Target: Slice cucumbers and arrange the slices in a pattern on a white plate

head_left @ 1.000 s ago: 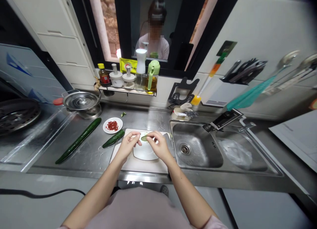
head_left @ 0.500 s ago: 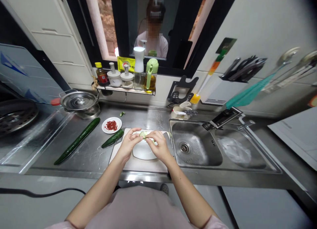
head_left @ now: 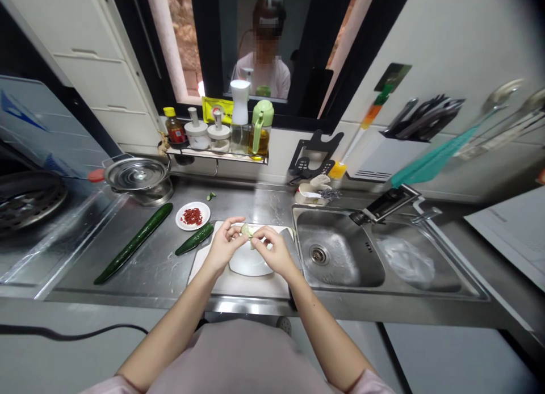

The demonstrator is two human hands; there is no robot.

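Pale green cucumber slices [head_left: 246, 229] are pinched between the fingertips of my left hand [head_left: 225, 245] and my right hand [head_left: 273, 251]. Both hands hover over a white plate [head_left: 250, 264] that rests on a white cutting board [head_left: 255, 287]. More pale pieces on the plate are partly hidden behind my right fingers. Just left of the board lies a cut piece of cucumber [head_left: 194, 239]. A long whole cucumber [head_left: 134, 243] lies farther left on the steel counter. Above the cut piece sits a small white dish [head_left: 181, 223] holding chopped red bits [head_left: 191, 216].
A double steel sink [head_left: 340, 269] with a black faucet [head_left: 378, 206] lies to the right. Behind the counter, a shelf [head_left: 221, 155] holds bottles and jars. A lidded steel pot [head_left: 142, 181] stands at the back left. Small green scraps [head_left: 211, 196] lie near the dish.
The fingers of both hands have shifted slightly around the cucumber slices, which now look tilted more upright. The counter items stay put; the view has moved a little.
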